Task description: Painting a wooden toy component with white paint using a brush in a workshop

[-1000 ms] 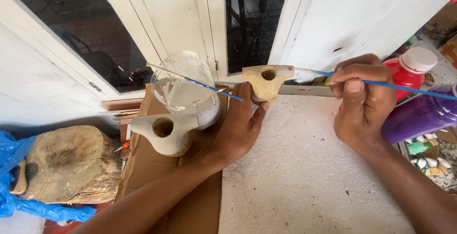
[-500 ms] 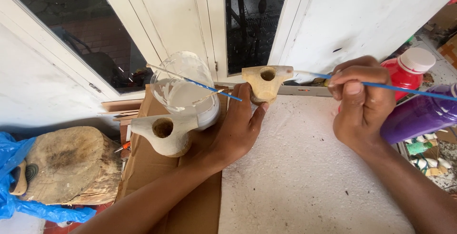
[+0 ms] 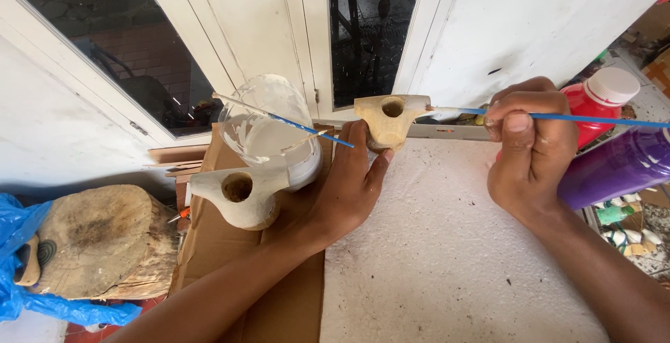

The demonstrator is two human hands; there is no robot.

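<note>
My left hand (image 3: 349, 189) holds up a small tan clay piece (image 3: 389, 118) with a round hole in its top. My right hand (image 3: 530, 151) grips a thin blue paintbrush (image 3: 586, 117), and the brush tip touches the right arm of the clay piece. A clear glass cup (image 3: 269, 133) with white paint inside stands just left of my left hand, with a second blue brush (image 3: 293, 123) resting across it. In front of the cup lies another clay piece (image 3: 241, 193), pale and with a hole.
A red paint bottle (image 3: 600, 102) with a white cap and a purple bottle (image 3: 618, 168) stand at the right. Brown cardboard (image 3: 279, 308) and a white textured slab (image 3: 447, 266) lie below. A wood stump (image 3: 105, 242) and blue plastic (image 3: 21, 273) sit at the left.
</note>
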